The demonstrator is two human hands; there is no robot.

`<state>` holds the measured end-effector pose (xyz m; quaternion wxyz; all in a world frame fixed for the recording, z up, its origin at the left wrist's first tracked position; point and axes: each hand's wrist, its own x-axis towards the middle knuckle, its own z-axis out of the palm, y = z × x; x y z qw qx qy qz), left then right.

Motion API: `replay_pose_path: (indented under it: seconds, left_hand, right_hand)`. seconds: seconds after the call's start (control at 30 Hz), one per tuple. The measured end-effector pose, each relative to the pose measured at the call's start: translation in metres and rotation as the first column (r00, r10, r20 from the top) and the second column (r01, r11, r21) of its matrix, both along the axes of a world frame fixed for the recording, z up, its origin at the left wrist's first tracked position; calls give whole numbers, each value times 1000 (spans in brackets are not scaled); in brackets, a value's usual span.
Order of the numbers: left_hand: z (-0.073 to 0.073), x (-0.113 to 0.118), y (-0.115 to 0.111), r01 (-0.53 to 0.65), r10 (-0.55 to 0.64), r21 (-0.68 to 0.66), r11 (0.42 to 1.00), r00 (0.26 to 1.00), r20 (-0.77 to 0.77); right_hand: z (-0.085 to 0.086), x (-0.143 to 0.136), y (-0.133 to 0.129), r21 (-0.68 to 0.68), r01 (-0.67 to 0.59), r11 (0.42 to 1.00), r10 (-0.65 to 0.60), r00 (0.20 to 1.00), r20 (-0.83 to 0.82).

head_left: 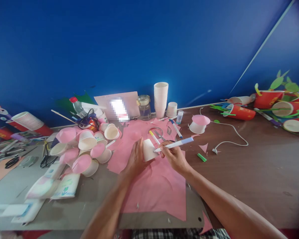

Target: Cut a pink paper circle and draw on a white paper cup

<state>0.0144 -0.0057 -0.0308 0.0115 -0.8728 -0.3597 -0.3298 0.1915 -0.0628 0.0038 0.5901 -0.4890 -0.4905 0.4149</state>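
Note:
A white paper cup [149, 151] lies on its side over the pink paper [161, 186], with my left hand [136, 156] closed around its left side. Between the fingers of my right hand [173, 155] is a white marker [176, 143] with a blue-lilac end. Its tip meets or nearly meets the cup's side; no clear drawing shows there. Just beyond the cup lie a yellow-and-white marker [154, 137] and a pair of scissors [159, 133]. To the right of my right hand is a green marker cap [201, 157].
Several cups with pink cone tops [82, 162] crowd the left. At the back stand a stack of paper cups [160, 99], a glass jar [145, 108] and a bright blurred screen [119, 109]. A white cable [235, 142] and red cups [241, 112] are on the right.

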Motion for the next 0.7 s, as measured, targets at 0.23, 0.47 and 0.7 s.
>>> replay_pose_path:
  seconds: [0.23, 0.47, 0.7]
  left_hand:
    - [-1, -1, 0, 10, -10, -47, 999, 1000, -13]
    - [0, -1, 0, 5, -4, -47, 999, 1000, 6]
    - [1, -1, 1, 7, -7, -10, 1000, 1000, 12]
  right_hand:
    - [1, -1, 0, 4, -28, 1000, 28, 1000, -10]
    - [2, 2, -2, -10, -67, 998, 67, 997, 48]
    - [2, 5, 0, -20, -60, 998, 60, 998, -18]
